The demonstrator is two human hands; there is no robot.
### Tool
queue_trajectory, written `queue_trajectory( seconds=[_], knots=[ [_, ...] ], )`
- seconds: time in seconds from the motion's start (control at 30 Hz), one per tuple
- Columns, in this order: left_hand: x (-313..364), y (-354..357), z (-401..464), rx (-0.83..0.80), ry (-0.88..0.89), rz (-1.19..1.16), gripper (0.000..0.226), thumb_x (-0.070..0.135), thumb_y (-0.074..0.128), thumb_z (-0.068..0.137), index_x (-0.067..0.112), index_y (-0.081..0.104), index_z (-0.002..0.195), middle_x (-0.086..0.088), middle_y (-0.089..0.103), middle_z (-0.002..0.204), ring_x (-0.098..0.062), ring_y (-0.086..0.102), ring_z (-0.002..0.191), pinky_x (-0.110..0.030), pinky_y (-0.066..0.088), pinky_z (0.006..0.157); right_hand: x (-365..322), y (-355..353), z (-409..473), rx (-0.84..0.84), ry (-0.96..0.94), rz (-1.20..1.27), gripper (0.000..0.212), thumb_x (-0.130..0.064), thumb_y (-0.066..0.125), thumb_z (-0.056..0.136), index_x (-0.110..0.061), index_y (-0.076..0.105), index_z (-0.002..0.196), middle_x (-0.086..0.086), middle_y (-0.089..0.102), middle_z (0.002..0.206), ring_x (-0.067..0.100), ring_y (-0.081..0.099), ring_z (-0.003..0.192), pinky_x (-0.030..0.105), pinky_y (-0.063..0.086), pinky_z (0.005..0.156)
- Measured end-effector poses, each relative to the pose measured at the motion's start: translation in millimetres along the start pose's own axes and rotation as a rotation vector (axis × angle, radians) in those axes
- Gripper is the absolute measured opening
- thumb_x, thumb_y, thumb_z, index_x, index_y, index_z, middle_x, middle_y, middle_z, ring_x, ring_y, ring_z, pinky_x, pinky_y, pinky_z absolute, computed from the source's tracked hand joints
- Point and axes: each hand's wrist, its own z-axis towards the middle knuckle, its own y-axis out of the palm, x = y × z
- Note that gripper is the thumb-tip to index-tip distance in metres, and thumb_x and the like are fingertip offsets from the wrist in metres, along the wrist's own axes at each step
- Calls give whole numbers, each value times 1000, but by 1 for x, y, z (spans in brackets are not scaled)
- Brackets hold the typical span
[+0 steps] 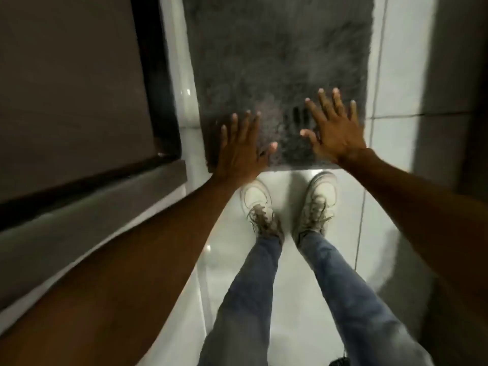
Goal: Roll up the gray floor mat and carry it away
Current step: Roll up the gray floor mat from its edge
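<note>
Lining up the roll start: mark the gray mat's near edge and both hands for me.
gray mat (pixel 303 161), head view, near edge by the shoes.
left hand (pixel 239 157), head view, back of the hand, fingers spread.
right hand (pixel 336 133), head view, back of the hand, fingers spread.

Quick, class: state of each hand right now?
Left hand: open, fingers spread, holding nothing, over the gray mat.
Right hand: open, fingers spread, holding nothing.

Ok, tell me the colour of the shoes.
White sneakers, with scuffed, darker laces; head view.
</note>
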Motion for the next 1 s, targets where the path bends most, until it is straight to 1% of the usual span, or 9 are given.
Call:
queue_trajectory(
  seconds=[0.17,0.3,0.43,0.53,0.63,0.73,0.8,0.9,1.0],
  knots=[
    [-55,147,47,-240,66,92,90,71,36,96,25,-4,162,-7,-9,172,-39,-12,156,-66,-1,124,42,160,29,-280,-106,-133,94,-70,51,90,-35,4,164,-1,-10,174,38,-14,158,81,0,116],
    [-57,200,64,-205,121,303,108,75,50,86,24,-8,161,-16,-13,169,-56,-10,150,-82,4,113,47,205,31,-145,-116,-366,112,-77,54,80,-27,1,164,11,-12,173,53,-6,154,89,4,105],
    [-45,208,58,-134,60,393,89,43,53,99,21,-6,161,-24,-4,169,-62,2,148,-80,15,114,40,203,31,-135,-127,-435,83,-47,45,99,-19,3,164,19,-5,172,61,3,151,90,18,104],
    [-41,185,62,-199,49,399,78,16,46,103,24,-4,161,-20,-5,170,-61,9,148,-73,21,117,38,181,35,-221,-97,-387,74,-24,45,103,-22,5,164,12,-8,173,56,1,153,85,19,109],
    [-38,146,74,-362,69,286,77,11,50,99,30,10,161,-12,4,171,-53,19,150,-63,29,119,32,140,46,-352,-69,-189,75,-13,55,92,-27,26,159,4,10,173,49,12,155,76,23,115],
    [-37,101,95,-392,90,94,62,8,56,95,27,41,151,-13,46,155,-37,50,135,-46,46,110,28,89,65,-462,-18,-83,61,-10,58,83,-21,54,143,17,58,143,41,55,128,52,51,105],
    [-35,85,103,-241,86,104,55,8,66,89,23,55,141,-14,60,138,-35,58,123,-44,50,103,30,69,76,-382,-3,-40,51,-7,65,83,-17,62,132,18,67,124,38,63,112,49,56,97],
    [-28,89,104,101,51,282,48,10,75,82,20,61,127,-10,62,127,-33,56,119,-43,46,100,41,66,82,3,-25,-120,56,-7,72,80,-17,59,134,15,62,133,41,54,124,56,41,107],
    [-33,115,96,245,12,208,37,6,64,90,19,65,124,-7,64,129,-32,56,118,-42,45,100,46,84,77,220,-42,-136,49,-8,69,87,-14,60,135,15,62,137,42,51,128,57,35,109]
  ],
)
